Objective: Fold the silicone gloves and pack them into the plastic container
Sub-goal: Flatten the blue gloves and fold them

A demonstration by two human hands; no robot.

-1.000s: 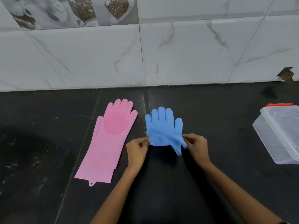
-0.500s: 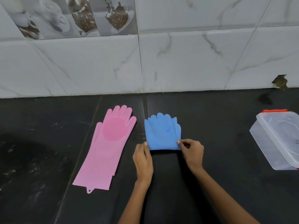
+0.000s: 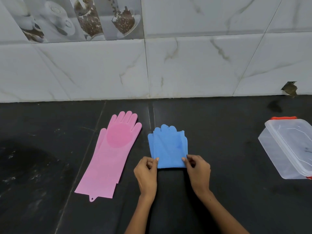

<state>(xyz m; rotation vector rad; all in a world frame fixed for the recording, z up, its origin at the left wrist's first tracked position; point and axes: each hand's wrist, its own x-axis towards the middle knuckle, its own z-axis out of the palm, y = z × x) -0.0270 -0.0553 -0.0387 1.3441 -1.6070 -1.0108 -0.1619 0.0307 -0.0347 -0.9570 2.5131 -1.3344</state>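
A blue silicone glove (image 3: pixel 168 147) lies folded in half on the black counter, its fingertips poking out at the far edge. My left hand (image 3: pixel 146 174) pinches the glove's near left corner. My right hand (image 3: pixel 197 171) pinches its near right corner. A pink silicone glove (image 3: pixel 111 157) lies flat and unfolded to the left, fingers pointing toward the wall. The clear plastic container (image 3: pixel 290 149) with an orange-red clip stands at the right edge, partly cut off by the frame.
The black stone counter (image 3: pixel 228 141) runs up to a white marble-tiled wall (image 3: pixel 194 65). A dark rounded patch (image 3: pixel 27 166) shows on the counter at the far left. A chipped hole (image 3: pixel 289 88) marks the wall's base at the right.
The blue glove's cuff was lifted and folded over its fingers and now lies flat. Both hands have shifted to pinch the near corners at the fold.
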